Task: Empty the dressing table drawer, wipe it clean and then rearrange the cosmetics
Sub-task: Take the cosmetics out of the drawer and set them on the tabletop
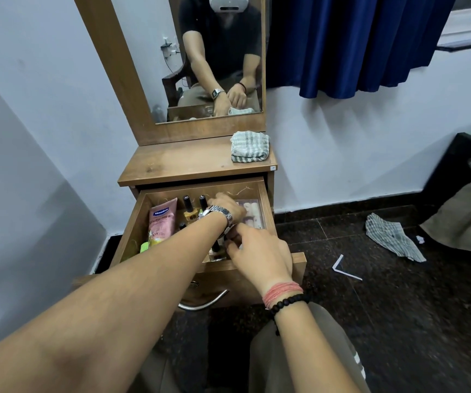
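drawer [132, 222]: standing open under the bench [189, 163], cosmetics lying inside.
left hand [228, 207]: reaching deep; fingers hidden, grip cannot tell.
right hand [257, 251]: fingers curling at the small bottles [216, 246]; hold unclear.
risk: crossing arms are likely knocking over upright nail polish bottles [188, 205].

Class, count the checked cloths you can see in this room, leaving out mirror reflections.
2: one folded checked cloth on the dressing table top, one crumpled cloth on the floor. Others may be hidden.

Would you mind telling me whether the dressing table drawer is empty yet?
Not empty: the drawer still holds a pink tube and nail polish bottles.
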`<state>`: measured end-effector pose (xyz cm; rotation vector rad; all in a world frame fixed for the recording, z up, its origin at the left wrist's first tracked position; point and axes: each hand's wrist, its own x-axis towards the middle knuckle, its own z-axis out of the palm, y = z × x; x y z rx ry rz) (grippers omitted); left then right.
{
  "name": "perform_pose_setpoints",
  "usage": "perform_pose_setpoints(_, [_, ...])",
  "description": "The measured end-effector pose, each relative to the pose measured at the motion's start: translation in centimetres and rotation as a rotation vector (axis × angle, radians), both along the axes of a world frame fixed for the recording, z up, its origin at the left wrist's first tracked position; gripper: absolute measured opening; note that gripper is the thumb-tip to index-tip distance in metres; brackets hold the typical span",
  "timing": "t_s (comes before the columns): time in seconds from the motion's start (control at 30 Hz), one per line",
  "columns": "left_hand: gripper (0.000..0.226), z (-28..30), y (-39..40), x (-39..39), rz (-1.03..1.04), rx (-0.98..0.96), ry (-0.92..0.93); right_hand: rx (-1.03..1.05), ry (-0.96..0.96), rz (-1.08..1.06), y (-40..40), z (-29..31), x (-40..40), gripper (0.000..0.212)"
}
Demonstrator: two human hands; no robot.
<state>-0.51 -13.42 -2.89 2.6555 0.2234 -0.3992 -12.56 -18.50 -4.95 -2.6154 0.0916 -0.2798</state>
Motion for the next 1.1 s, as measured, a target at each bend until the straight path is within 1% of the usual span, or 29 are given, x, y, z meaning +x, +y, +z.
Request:
perform_pose_setpoints(0.37, [0.064, -0.6, 0.8, -0.4, 0.048, -0.121, -0.092, -0.015, 0.008, 0.024, 0.0, 0.0, -0.1, 0.021])
perform_pose_setpoints(0.5, [0.06, -0.7, 1.2, -0.7, 0.055, -0.124, -0.123, -0.014, 0.014, 0.034, 0.0, 0.1, -0.2, 0.02])
perform_pose_setpoints(0.6, [0.048, -0.6, 1.5, -0.6, 0.082, -0.124, -0.149, -0.029, 0.013, 0.029, -0.1, 0.1, -0.2, 0.021])
perform_pose_setpoints(0.7, [0.025, -0.4, 2.0, -0.2, 0.099, -0.164, -0.166, -0.017, 0.024, 0.031, -0.1, 0.0, -0.2, 0.023])
perform_pose_setpoints(0.73, [0.021, -0.3, 2.1, 0.1, 0.107, -0.191, -0.161, -0.007, 0.029, 0.031, -0.1, -0.1, -0.1, 0.023])
perform_pose_setpoints(0.77, [0.022, -0.2, 2.3, 0.3, 0.117, -0.227, -0.149, 0.002, 0.035, 0.03, -0.1, -0.1, -0.1, 0.023])
perform_pose_setpoints(0.83, [0.036, 0.1, 2.4, 0.7, 0.135, -0.301, -0.119, 0.016, 0.049, 0.026, -0.1, -0.3, 0.0, 0.023])
perform_pose_setpoints(0.9, [0.044, 0.3, 2.4, 0.8, 0.147, -0.334, -0.104, 0.024, 0.053, 0.022, -0.2, -0.4, 0.1, 0.024])
perform_pose_setpoints(1.1, [0.038, 0.3, 3.4, 1.2, 0.174, -0.392, -0.134, 0.022, 0.051, 0.02, -0.1, -0.7, 0.3, 0.024])
